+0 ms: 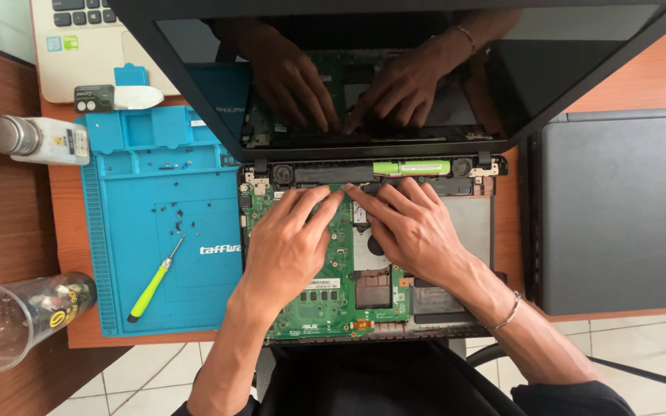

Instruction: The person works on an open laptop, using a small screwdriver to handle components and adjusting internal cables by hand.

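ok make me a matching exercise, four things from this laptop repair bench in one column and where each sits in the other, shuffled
Things:
1. screwdriver
2. clear plastic cup
3. closed grey laptop
4. white bottle

Places:
A. lying on its side at the bench's lower left edge
B. right of the opened laptop
C. on the blue mat, near loose screws
D. left of the mat's top corner, lying down

Pairs: 1-C, 2-A, 3-B, 4-D

Both the left hand and the right hand rest fingertips on the green board.

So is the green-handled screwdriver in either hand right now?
No, the screwdriver lies on the blue mat, while both hands rest on the opened laptop.
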